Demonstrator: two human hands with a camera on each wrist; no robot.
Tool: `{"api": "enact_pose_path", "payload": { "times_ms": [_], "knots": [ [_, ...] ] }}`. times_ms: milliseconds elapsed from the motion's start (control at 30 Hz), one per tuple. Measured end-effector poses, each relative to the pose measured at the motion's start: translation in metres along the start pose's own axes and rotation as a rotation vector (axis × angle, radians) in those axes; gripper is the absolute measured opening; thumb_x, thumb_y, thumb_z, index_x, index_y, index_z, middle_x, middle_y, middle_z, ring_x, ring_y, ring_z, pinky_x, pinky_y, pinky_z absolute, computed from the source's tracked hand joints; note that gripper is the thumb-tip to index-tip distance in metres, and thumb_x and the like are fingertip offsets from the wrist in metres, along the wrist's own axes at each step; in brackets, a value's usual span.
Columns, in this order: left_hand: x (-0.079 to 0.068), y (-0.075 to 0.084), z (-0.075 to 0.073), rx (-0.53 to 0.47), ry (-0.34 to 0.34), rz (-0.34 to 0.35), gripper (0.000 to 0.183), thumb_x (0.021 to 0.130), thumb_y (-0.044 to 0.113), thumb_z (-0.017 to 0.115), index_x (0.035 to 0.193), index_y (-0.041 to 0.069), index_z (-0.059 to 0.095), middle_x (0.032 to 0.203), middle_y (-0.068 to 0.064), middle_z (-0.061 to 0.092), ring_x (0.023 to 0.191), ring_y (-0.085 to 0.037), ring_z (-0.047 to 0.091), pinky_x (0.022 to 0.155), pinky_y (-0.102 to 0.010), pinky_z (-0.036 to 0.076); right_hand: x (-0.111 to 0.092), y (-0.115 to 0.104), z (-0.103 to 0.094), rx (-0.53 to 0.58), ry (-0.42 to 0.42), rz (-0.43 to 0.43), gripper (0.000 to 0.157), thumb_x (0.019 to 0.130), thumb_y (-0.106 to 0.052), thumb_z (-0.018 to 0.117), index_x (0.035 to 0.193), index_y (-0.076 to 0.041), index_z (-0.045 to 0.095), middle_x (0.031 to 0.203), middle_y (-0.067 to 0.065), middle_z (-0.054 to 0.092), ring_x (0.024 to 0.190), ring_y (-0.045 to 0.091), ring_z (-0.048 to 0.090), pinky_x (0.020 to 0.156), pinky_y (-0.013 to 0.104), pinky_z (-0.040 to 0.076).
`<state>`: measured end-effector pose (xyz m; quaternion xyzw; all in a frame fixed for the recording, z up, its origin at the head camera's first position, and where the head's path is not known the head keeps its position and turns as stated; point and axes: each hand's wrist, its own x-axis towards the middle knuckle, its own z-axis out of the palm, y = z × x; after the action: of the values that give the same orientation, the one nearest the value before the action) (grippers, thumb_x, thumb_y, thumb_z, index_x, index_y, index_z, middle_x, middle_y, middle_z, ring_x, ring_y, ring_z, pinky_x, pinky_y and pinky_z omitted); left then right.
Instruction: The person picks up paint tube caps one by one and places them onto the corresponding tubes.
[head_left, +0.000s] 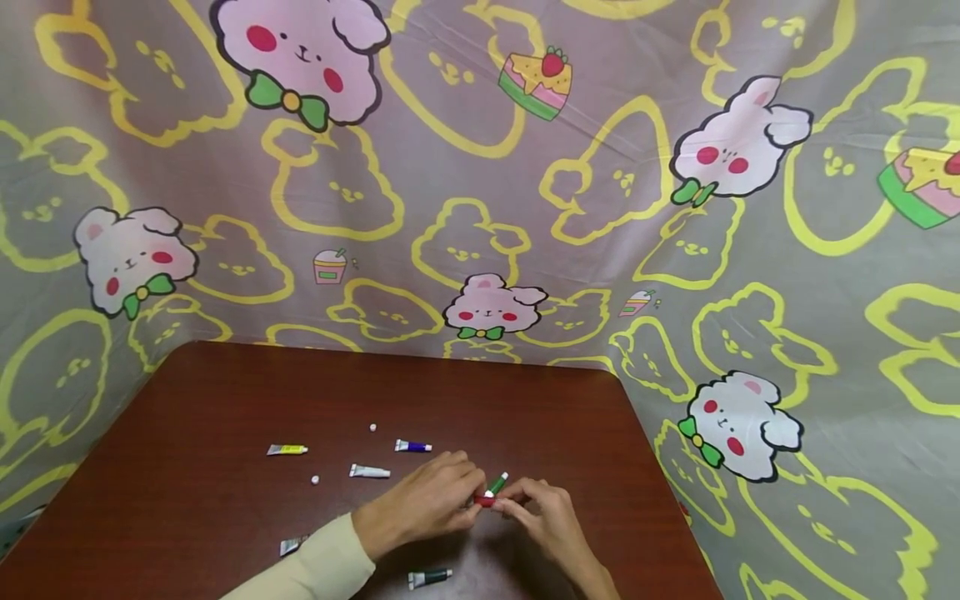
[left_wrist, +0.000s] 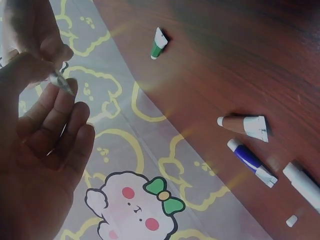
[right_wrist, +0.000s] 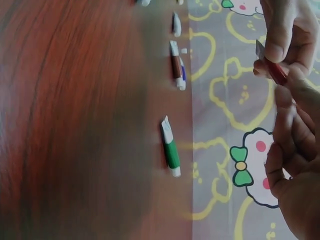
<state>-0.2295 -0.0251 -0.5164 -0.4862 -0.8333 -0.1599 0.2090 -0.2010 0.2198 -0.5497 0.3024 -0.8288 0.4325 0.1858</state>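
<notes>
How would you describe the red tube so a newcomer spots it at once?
In the head view, start with the large brown table and go to where the left hand and right hand meet. The red tube is pinched between their fingers, appearing just below a green tube. It is the only red one, and it is held up while the green tube lies on the table.
</notes>
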Motion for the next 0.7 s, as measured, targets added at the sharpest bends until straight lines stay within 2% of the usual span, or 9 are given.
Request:
{"api": "enact_pose_path", "payload": {
  "times_ms": [200,333,467,600,700],
  "knots": [
    [0.0016,-0.0005,0.0021,-0.016,0.093,-0.024,0.022,0.082,0.021,0.088,0.093,0.017,0.069,0.085,0.011,0.067,0.081,-0.006,0.054,0.075,-0.024,0.048,0.0017,-0.0030,-0.0002,0.125,0.051,0.062,0.021,0.088,-0.002,0.086,0.101,-0.018,0.081,0.093,0.003,0.081,0.085,0.008,0.074,0.075,0.027,0.061],
    [0.0023,-0.0009,0.0022,-0.004,0.111,-0.058,0.023,0.081,0.021,0.089,0.092,0.018,0.069,0.084,0.011,0.068,0.081,-0.007,0.056,0.076,-0.026,0.049,0.0024,-0.0028,-0.0019,0.107,0.042,0.127,0.022,0.089,-0.004,0.086,0.104,-0.020,0.081,0.098,-0.001,0.082,0.088,0.006,0.074,0.077,0.037,0.062],
    [0.0027,-0.0004,0.0019,-0.011,0.096,-0.073,0.022,0.082,0.021,0.088,0.092,0.018,0.069,0.085,0.011,0.068,0.082,-0.007,0.055,0.077,-0.026,0.049,0.0019,-0.0012,-0.0019,0.082,0.029,0.161,0.018,0.092,-0.008,0.085,0.104,-0.020,0.081,0.095,-0.001,0.082,0.085,0.004,0.072,0.075,0.033,0.061],
    [0.0040,0.0001,0.0019,-0.004,0.107,-0.061,0.023,0.082,0.021,0.089,0.092,0.019,0.068,0.085,0.011,0.067,0.082,-0.007,0.055,0.076,-0.025,0.049,0.0021,-0.0014,-0.0004,0.080,0.025,0.199,0.011,0.097,-0.010,0.081,0.096,-0.021,0.079,0.085,-0.002,0.080,0.078,0.005,0.071,0.070,0.027,0.059],
    [0.0063,0.0015,0.0021,0.017,0.126,-0.034,0.024,0.081,0.022,0.089,0.092,0.018,0.068,0.085,0.011,0.067,0.082,-0.007,0.056,0.075,-0.024,0.049,0.0028,-0.0018,0.0012,0.045,0.038,0.236,0.018,0.101,-0.012,0.076,0.085,-0.019,0.076,0.074,-0.007,0.074,0.068,0.001,0.066,0.061,0.023,0.055]
  ]
}}
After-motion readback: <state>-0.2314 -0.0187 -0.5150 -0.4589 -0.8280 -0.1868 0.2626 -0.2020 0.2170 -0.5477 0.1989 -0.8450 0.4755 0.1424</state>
